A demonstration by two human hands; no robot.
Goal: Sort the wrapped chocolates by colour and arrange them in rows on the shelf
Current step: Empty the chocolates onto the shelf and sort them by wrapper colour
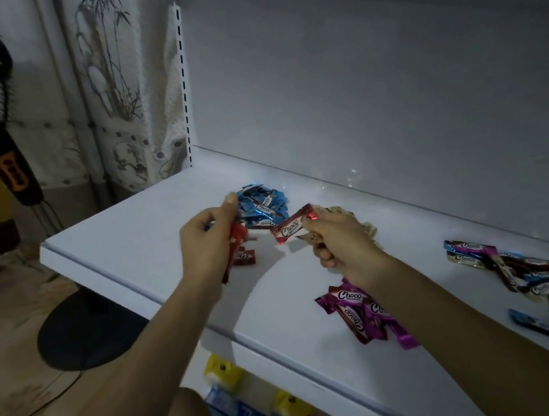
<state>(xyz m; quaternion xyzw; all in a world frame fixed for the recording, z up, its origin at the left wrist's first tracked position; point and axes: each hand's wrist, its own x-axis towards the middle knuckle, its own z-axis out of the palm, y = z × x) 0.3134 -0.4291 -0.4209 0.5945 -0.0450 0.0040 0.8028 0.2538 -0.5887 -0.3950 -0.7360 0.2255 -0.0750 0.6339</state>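
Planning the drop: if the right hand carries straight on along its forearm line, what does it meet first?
Probably the blue pile, just past the red chocolate the right hand pinches; height above the shelf is unclear.

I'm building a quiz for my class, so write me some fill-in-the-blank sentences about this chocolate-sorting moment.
The chocolate pinched by the right hand has a ____ wrapper.
The left hand grips a red bunch beside a far pile that is all ____.
The mixed heap lies toward the ____ end of the shelf.
Missing words: red; blue; right.
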